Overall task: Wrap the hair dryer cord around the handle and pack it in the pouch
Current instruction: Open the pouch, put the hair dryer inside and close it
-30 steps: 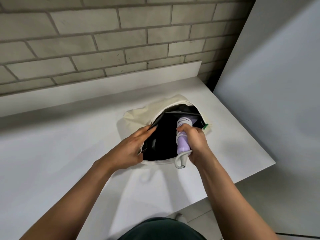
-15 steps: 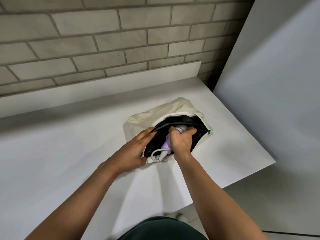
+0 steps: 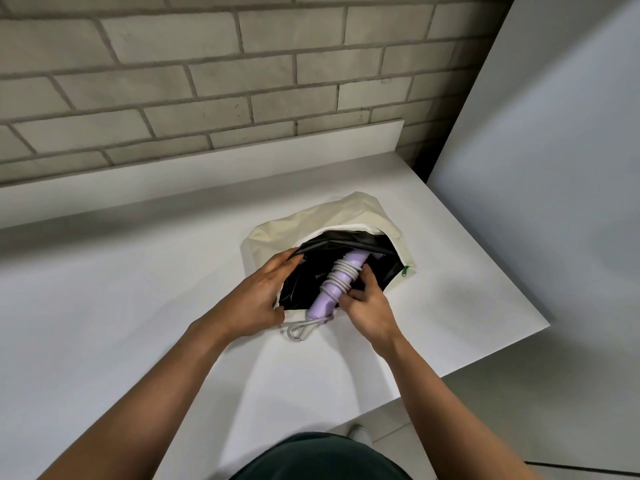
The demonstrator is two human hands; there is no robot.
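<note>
Two hands: both are at one spot, close to each other, each one holding something.
Left hand (image 3: 263,299): it grips the left rim of the pouch (image 3: 346,216), with fingers curled over the top edge and the thumb at the near edge, and holds the mouth wide.
Right hand (image 3: 367,306): its fingers curl round the handle of the hair dryer (image 3: 323,301), and the thumb lies on the wound cord (image 3: 341,277).
Hair dryer: it is purple. The handle lies on a slant in the mouth of the pouch. The far end goes in under the black lining, and the near end sits at the near rim.
Cord: it is pale grey and wound in many loops round the middle of the handle. A small loop of it lies on the table (image 3: 138,306), just outside the pouch, beside the left hand.
Pouch: it is cream cloth with black inside. It lies on the table with its mouth facing the person.
Zip pull (image 3: 404,270): it is green and sits at the right corner of the mouth.
Table: it is white, and the pouch lies near its far right corner.
Wall (image 3: 207,81): it is grey brick, behind the table.
Board (image 3: 554,168): it is white and stands to the right of the table.
</note>
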